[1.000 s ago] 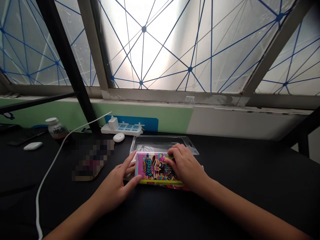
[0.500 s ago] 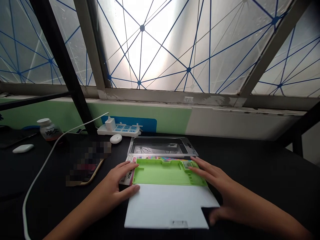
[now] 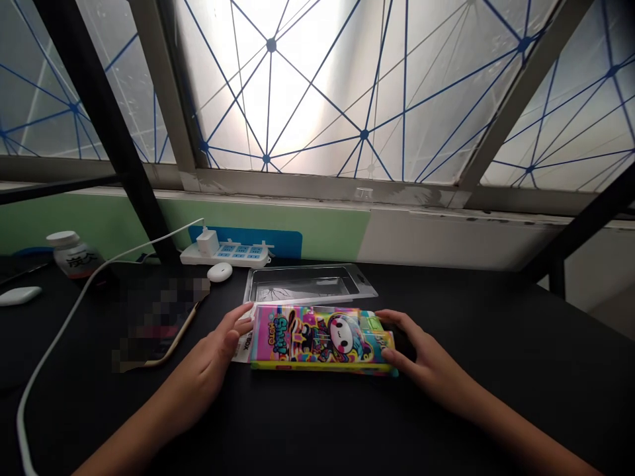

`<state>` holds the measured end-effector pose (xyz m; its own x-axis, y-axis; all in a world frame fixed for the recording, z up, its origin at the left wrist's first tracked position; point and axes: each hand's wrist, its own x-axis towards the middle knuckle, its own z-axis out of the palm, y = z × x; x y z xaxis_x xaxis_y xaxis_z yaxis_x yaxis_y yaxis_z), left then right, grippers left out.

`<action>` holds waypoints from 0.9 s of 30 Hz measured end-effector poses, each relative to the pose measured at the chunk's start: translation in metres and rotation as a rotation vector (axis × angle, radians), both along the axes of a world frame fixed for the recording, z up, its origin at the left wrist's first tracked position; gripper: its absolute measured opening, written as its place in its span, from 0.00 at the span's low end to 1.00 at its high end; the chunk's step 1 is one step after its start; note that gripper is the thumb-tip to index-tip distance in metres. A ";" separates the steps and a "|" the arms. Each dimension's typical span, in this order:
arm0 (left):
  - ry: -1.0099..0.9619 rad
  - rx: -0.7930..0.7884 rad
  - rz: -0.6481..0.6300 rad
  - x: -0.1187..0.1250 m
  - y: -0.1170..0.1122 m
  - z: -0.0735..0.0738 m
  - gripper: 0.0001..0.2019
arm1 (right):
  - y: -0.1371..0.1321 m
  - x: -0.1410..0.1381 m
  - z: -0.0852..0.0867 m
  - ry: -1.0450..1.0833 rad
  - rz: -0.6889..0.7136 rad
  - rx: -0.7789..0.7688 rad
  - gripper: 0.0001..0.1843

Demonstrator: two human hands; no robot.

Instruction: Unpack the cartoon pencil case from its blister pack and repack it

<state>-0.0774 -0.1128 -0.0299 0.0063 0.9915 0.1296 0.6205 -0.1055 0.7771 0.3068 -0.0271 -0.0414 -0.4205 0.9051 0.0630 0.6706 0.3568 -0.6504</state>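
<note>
A colourful cartoon-printed pencil box (image 3: 320, 340) lies closed and flat on the black table (image 3: 496, 370), on top of a white card insert (image 3: 243, 345). My left hand (image 3: 211, 360) rests at its left end, fingers stretched out against the box and the card. My right hand (image 3: 421, 354) cups the right end, fingers curled round the box's edge. A clear plastic package shell (image 3: 307, 285) lies just behind the box.
A white power strip (image 3: 225, 252) with a charger and a white cable (image 3: 64, 324) sits by the green wall. A white oval case (image 3: 219, 271), a blurred-out flat object (image 3: 156, 317), a white-capped bottle (image 3: 72, 254) and another white case (image 3: 17, 295) lie at left.
Half a second ago the box stood open, green inside showing and the white lid flap towards me. The lid is now shut, printed side up, with my right hand at its right end.
</note>
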 end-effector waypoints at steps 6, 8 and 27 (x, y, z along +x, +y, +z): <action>0.153 0.044 -0.072 0.001 -0.002 -0.005 0.35 | -0.005 -0.002 -0.002 -0.096 0.097 0.102 0.49; 0.183 0.083 -0.034 0.007 -0.005 0.000 0.34 | -0.005 -0.004 0.003 -0.050 0.096 0.133 0.47; 0.377 -0.022 0.155 0.031 0.085 0.002 0.37 | 0.107 -0.056 -0.008 -0.135 0.137 0.378 0.36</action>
